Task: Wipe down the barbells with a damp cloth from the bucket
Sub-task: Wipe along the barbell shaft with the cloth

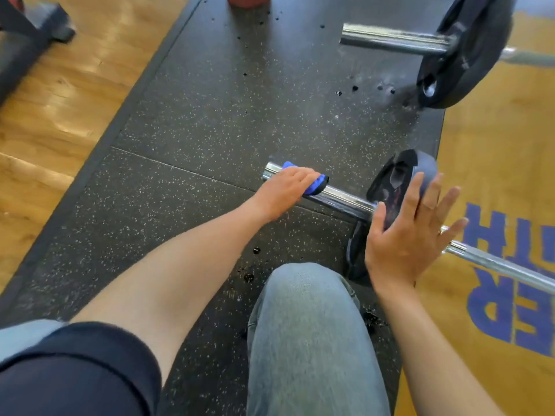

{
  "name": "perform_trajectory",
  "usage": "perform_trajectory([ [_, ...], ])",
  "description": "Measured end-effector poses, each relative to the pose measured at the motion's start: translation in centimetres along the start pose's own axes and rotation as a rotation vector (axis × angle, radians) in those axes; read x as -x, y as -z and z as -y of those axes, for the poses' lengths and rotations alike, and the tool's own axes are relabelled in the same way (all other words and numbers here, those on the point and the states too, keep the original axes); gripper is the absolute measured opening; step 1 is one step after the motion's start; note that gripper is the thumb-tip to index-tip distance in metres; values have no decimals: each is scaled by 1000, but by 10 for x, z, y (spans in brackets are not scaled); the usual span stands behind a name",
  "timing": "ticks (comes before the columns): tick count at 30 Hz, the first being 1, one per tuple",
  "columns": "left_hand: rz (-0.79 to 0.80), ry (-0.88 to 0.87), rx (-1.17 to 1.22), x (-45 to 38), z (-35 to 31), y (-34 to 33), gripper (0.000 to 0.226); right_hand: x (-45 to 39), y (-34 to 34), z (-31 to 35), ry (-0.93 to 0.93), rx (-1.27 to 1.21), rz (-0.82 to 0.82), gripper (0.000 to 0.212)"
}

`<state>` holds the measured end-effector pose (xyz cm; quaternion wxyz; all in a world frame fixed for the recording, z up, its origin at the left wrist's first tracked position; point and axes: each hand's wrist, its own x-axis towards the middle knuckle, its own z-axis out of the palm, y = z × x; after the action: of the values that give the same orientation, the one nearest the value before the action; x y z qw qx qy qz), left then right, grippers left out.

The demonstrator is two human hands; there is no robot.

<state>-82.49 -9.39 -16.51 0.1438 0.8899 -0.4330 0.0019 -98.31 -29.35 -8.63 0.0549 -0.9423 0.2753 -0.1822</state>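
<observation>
- my left hand (285,187) grips the blue cloth (315,184) round the near barbell's sleeve (339,196), close to its free end, over the rubber mat (210,115).
- my right hand (411,232) lies flat, fingers spread, against its plate (393,178).
- i judge this sleeve partly wiped; the shaft remains, as does the far barbell (393,39) near the mat's far edge, which has drips beneath it.

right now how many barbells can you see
2. The near barbell lies in front of the knee, its sleeve under the left hand and blue cloth. The far barbell lies at top right. More may lie out of view.
</observation>
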Motion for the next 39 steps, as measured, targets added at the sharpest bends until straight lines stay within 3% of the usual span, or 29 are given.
perform_trajectory([
  [3, -48, 157, 1, 14, 18, 3, 54, 17, 4, 1, -2, 9, 10, 69],
  [5, -50, 237, 12, 21, -4, -3, 57, 26, 7, 5, 31, -1, 34, 69],
  [9, -25, 17, 52, 33, -41, -5, 66, 52, 17, 9, -42, -111, 39, 71],
  [12, -61, 116, 18, 53, -5, 9, 68, 28, 39, 18, -44, -220, 7, 71],
  [15, -68, 189, 38, 65, 8, 6, 64, -33, 40, 21, 4, -106, 127, 74],
  [18, -90, 52, 42, 65, -32, -2, 65, -49, 21, 15, 31, 58, 295, 78],
  [20, -73, 3, 65, 72, -36, -2, 69, -37, 16, 13, 12, 73, 286, 79],
  [24, -41, 284, 44, 96, -3, 9, 67, -12, 26, 15, 0, 39, 227, 76],
  [26, -72, 344, 31, 100, -18, 9, 65, 4, 29, 18, 15, 34, 190, 76],
  [31, -50, 124, 90, 109, -86, -12, 82, 53, 41, 12, 19, -33, 128, 74],
  [36, -101, 275, 73, 143, -49, -2, 54, 103, 58, 6, 35, -108, 229, 71],
  [39, -160, 316, 83, 160, -70, -4, 52, 103, 68, 9, 56, -75, 192, 68],
])
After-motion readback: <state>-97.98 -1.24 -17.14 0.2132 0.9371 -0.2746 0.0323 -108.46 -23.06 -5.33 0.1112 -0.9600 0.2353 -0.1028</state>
